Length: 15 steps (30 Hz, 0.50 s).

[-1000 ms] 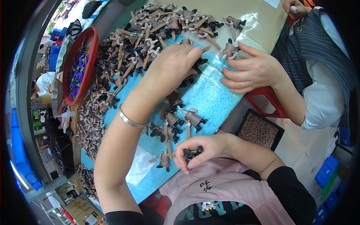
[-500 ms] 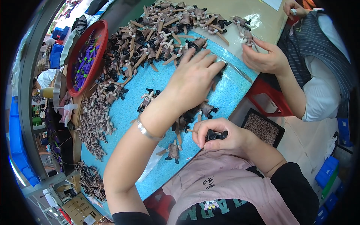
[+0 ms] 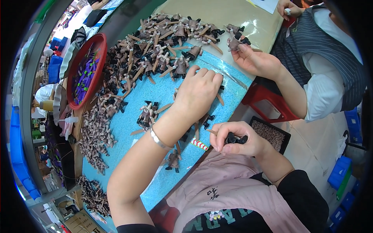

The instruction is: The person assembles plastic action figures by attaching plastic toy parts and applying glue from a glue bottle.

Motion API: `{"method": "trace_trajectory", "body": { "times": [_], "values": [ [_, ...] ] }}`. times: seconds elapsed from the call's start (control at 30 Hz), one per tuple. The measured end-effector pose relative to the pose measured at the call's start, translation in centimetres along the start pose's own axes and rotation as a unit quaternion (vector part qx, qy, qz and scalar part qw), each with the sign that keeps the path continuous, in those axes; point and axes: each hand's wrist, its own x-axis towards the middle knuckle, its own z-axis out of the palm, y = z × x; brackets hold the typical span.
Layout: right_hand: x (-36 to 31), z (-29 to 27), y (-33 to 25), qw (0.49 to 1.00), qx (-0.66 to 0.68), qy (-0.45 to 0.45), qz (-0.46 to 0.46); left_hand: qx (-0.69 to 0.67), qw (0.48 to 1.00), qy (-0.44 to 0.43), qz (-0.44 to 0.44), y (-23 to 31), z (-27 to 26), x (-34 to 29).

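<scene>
My left hand (image 3: 197, 90) reaches over the blue table with its fingers curled inward around a toy figure, mostly hidden. A black foot and a brown blade-like piece (image 3: 220, 99) stick out beside the fingers. Near the table's front edge, my right hand (image 3: 243, 140) is closed on another toy figure, whose black boots (image 3: 235, 138) show at the palm; a thin brown tip pokes out past the fingers. Below my left forearm lie several more figures, among them a brown-coated one (image 3: 172, 160). Another figure (image 3: 147, 115) lies left of my left wrist.
A pile of finished-looking figures (image 3: 155, 58) covers the far side. Small pale parts (image 3: 95, 136) and dark parts (image 3: 94, 194) lie at left, near a red basin (image 3: 104, 54) of purple pieces. Across the corner, a co-worker's hand (image 3: 258, 60) holds a figure. A black tray (image 3: 285, 141) sits below.
My left hand's spread fingers have curled in around a figure. My right hand keeps its hold. The co-worker's figure is turned differently, and the whole view has shifted a little.
</scene>
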Motion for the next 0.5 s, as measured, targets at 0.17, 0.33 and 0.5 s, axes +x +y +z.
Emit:
{"method": "trace_trajectory", "body": {
  "times": [0.17,0.33,0.5],
  "values": [
    [-0.7,1.1,-1.3,0.99,-0.013,0.122,-0.067,-0.249,0.956,0.138,-0.065,0.0,-3.2,-2.5],
    [0.8,3.4,-2.0,0.955,-0.121,0.25,-0.1,-0.618,0.767,0.045,-0.164,2.9,-7.0,-9.3],
    [2.4,5.6,-1.3,0.97,-0.159,0.151,-0.106,-0.624,0.759,0.079,-0.168,4.4,-7.5,-13.7]
  ]
}}
